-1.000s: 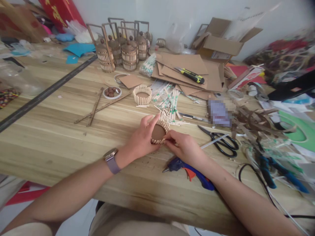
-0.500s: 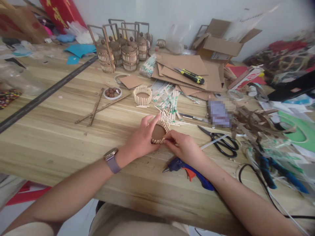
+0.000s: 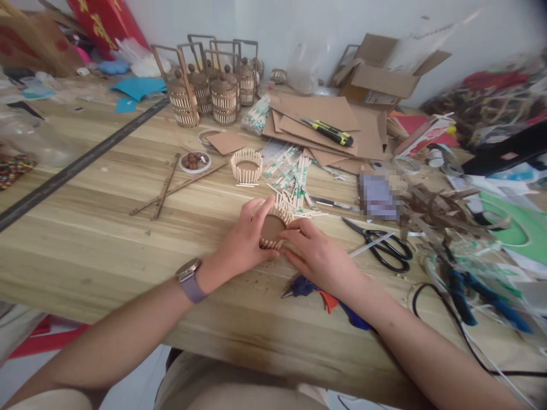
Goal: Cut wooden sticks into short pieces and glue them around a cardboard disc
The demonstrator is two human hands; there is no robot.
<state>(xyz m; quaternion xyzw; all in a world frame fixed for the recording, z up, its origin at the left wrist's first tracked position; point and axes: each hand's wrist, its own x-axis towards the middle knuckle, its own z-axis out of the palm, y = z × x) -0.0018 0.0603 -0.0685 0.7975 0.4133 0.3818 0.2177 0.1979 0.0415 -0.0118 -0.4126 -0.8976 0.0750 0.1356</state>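
Observation:
A small round basket with a brown disc base and a wall of short wooden sticks sits on the table between my hands. My left hand is closed round its left side, thumb at the near edge and fingers at the far edge. At the right rim, my right hand grips the wall between thumb and fingers, hiding part of it. Under my right forearm lies a blue glue gun with an orange trigger. A similar stick basket stands farther back. Loose wooden sticks are scattered beyond my hands.
Black scissors and blue-handled pliers lie to the right, near cables. Cardboard sheets carry a yellow utility knife. Several lidded baskets with tall handles stand behind a bowl of brown beads. Crossed wooden strips lie left.
My right fingers have shifted from pinching at the near-right wall to spreading round the basket's right side. The basket and my left hand have moved slightly left.

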